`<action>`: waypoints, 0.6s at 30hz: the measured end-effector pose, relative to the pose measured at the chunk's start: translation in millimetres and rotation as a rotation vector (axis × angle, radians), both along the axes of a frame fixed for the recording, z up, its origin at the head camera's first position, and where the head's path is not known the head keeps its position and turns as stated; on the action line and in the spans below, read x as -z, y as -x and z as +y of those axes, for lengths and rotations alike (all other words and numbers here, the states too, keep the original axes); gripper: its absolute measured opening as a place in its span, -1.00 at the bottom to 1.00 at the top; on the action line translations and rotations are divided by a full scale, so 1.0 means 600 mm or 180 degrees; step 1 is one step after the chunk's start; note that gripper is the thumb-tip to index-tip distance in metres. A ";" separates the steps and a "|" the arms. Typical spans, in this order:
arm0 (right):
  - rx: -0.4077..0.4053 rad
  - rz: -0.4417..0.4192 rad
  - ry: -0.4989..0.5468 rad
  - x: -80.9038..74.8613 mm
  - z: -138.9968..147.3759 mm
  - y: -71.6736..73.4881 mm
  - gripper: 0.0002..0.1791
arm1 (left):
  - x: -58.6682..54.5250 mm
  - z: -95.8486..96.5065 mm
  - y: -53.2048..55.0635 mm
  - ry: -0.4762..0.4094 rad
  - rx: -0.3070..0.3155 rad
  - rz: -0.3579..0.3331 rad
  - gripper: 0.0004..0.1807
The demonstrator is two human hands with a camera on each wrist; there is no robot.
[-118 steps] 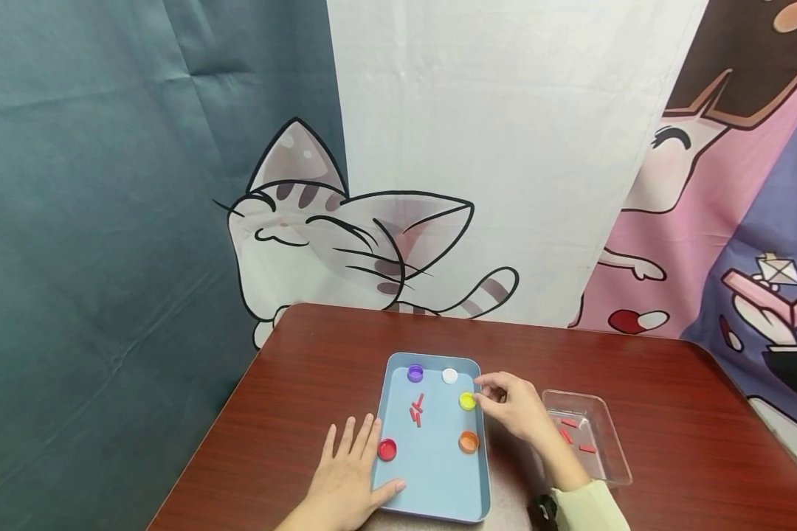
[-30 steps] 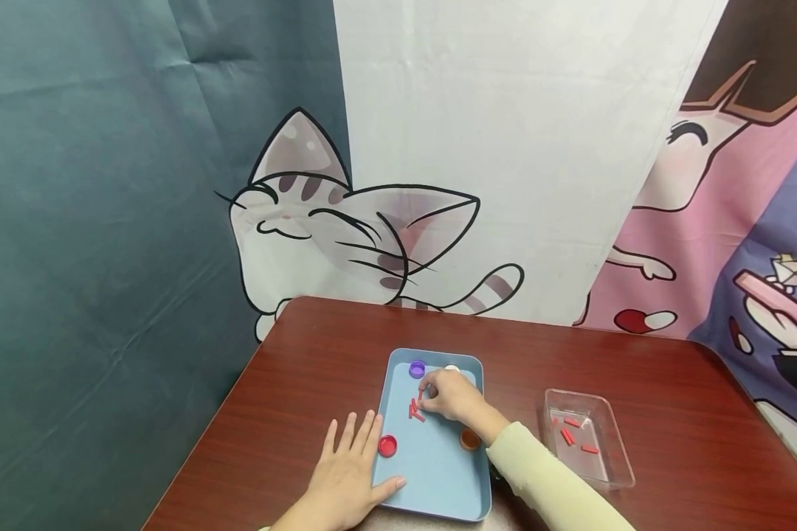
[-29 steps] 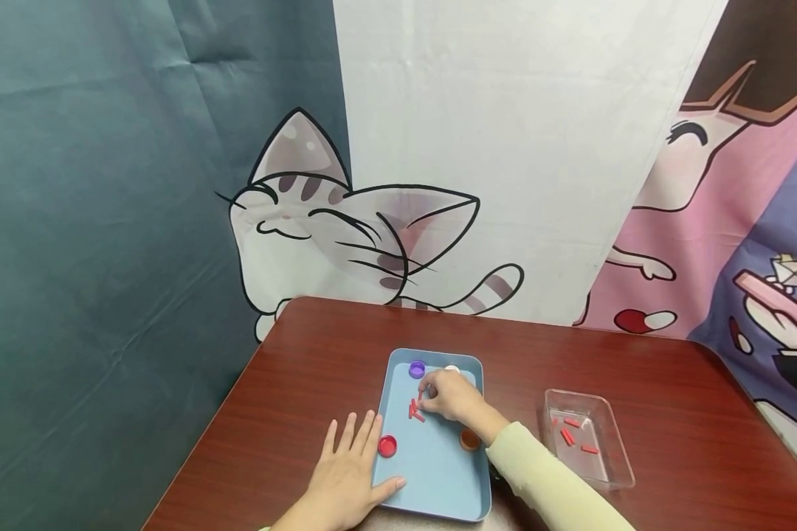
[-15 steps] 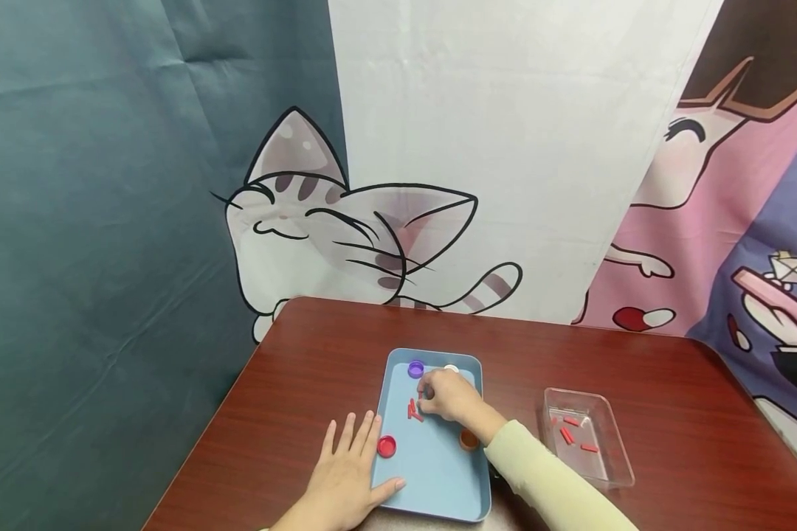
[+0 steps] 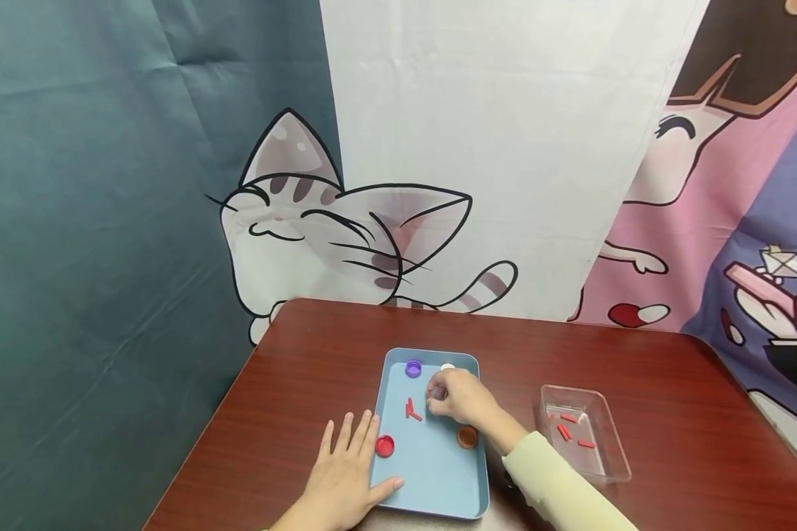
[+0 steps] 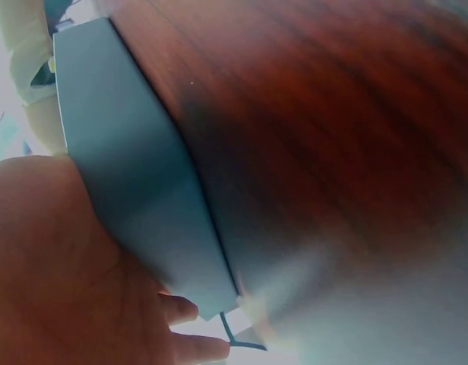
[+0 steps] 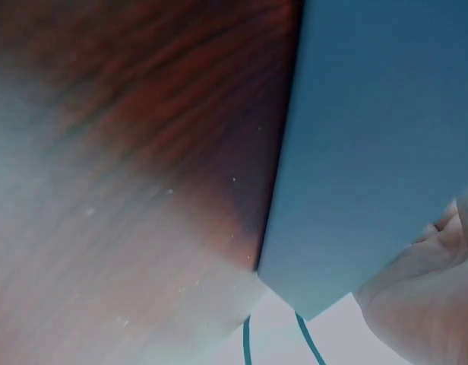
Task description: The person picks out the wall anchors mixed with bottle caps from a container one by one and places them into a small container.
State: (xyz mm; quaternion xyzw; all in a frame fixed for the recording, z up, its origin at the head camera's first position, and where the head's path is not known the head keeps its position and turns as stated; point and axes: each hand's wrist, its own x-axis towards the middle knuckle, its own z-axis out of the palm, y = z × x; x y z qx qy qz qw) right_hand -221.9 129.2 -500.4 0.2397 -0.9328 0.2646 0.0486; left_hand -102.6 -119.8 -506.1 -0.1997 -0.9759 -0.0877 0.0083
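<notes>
My left hand (image 5: 345,472) lies with straight, spread fingers along the left rim of the blue tray (image 5: 432,487), its thumb reaching over the rim. My right hand (image 5: 463,398) is over the upper right part of the tray, thumb and forefinger pinching a small red stick that is mostly covered by the fingers. Several similar red sticks (image 5: 416,416) lie in a small cluster left of that hand. In the tray also sit a purple cap (image 5: 413,369), a red cap (image 5: 385,446), an orange cap (image 5: 467,436) and a white cap (image 5: 447,366), partly covered. The yellow cap is hidden behind my right hand.
A clear plastic box (image 5: 607,472) with several red sticks (image 5: 564,432) inside stands right of the tray, beside my right forearm. The brown wooden table (image 5: 319,354) ends at a printed cat curtain (image 5: 425,110). Both wrist views show the tray's outer side wall (image 6: 128,137).
My right hand came from the tray's right edge to the red sticks, took hold of one and has now drawn it slightly right of the cluster. The left hand has stayed in place.
</notes>
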 end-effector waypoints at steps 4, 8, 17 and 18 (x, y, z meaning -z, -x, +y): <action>0.0018 -0.0042 0.0213 -0.010 0.014 -0.015 -0.90 | -0.001 0.001 -0.001 -0.0001 -0.0001 -0.0018 0.11; 0.0103 -0.0085 0.0343 -0.019 0.027 -0.029 -0.89 | -0.002 0.001 -0.001 -0.0010 -0.0008 -0.0022 0.12; 0.0262 -0.0072 0.0501 -0.029 0.051 -0.050 -0.89 | -0.004 0.001 -0.003 -0.0013 -0.0008 -0.0001 0.11; 0.0277 -0.0086 0.0525 -0.029 0.054 -0.052 -0.89 | -0.005 0.001 -0.003 -0.0016 -0.0007 0.0002 0.11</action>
